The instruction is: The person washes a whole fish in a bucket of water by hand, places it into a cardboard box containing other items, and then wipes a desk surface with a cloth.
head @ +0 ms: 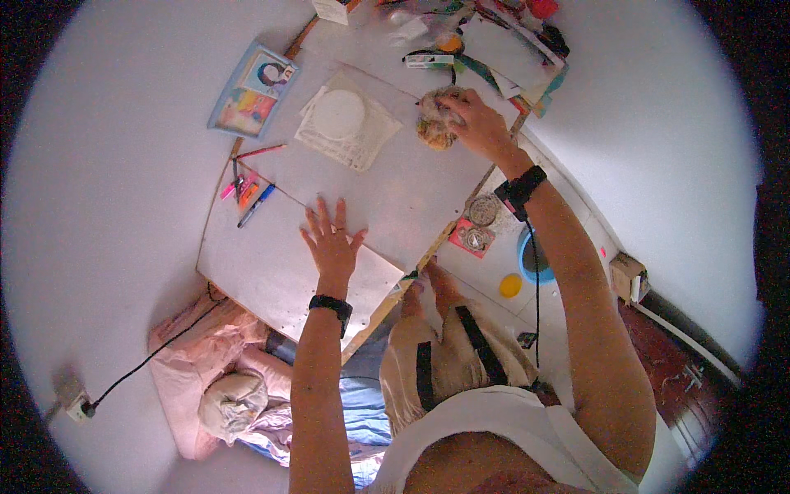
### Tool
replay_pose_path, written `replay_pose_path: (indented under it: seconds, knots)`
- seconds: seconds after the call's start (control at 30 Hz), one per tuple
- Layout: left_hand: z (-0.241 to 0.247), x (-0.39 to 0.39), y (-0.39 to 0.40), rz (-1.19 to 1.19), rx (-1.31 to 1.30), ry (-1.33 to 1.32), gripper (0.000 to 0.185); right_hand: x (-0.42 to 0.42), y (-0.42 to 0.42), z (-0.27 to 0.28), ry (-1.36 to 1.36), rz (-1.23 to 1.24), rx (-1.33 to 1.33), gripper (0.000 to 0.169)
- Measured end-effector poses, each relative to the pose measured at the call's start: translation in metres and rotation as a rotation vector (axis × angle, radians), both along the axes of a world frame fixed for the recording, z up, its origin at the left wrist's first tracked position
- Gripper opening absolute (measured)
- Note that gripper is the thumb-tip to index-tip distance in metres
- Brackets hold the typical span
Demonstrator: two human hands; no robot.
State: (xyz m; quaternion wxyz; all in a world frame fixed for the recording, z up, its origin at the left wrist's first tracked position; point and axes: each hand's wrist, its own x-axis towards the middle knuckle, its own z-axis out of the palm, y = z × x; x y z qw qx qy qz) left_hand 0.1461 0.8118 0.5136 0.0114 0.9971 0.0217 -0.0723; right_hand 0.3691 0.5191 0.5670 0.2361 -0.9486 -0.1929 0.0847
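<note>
My left hand (333,241) lies flat with its fingers spread on the near part of the table, partly over a large pale sheet (265,272). At the table's right side, my right hand (478,123) has its fingers curled over a fluffy brown and grey object (439,126), whose kind I cannot tell. Between the hands and further back, a round white disc-like thing (339,115) rests on square papers (361,148) that bear writing. Left of these are a red pencil (262,150), a blue marker pen (257,205) and small pink and orange items (249,192).
A blue-framed picture tray (217,117) stands at the back left. Papers (512,52) and a small white box (430,61) are piled at the back right. On the floor to the right are a blue basin (526,256), a yellow disc (510,285) and a red square item (472,238).
</note>
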Motion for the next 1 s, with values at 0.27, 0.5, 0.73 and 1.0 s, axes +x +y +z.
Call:
replay_pose_path:
  seconds: [0.27, 0.5, 0.73, 1.0]
  knots:
    - [0.008, 0.001, -0.003, 0.038, -0.016, 0.045, 0.081, -0.075, -0.032, 0.009, 0.143, 0.098, -0.232, 0.040]
    - [0.005, 0.001, -0.005, 0.066, 0.007, 0.082, 0.082, -0.064, -0.067, 0.027, 0.248, 0.066, -0.149, 0.040]
    - [0.002, 0.004, -0.008, 0.053, -0.011, 0.110, 0.083, 0.021, -0.027, 0.008, -0.179, 0.114, 0.239, 0.043]
    - [0.002, 0.001, -0.004, 0.036, 0.037, 0.079, 0.084, 0.020, -0.041, 0.034, 0.120, -0.120, 0.501, 0.043]
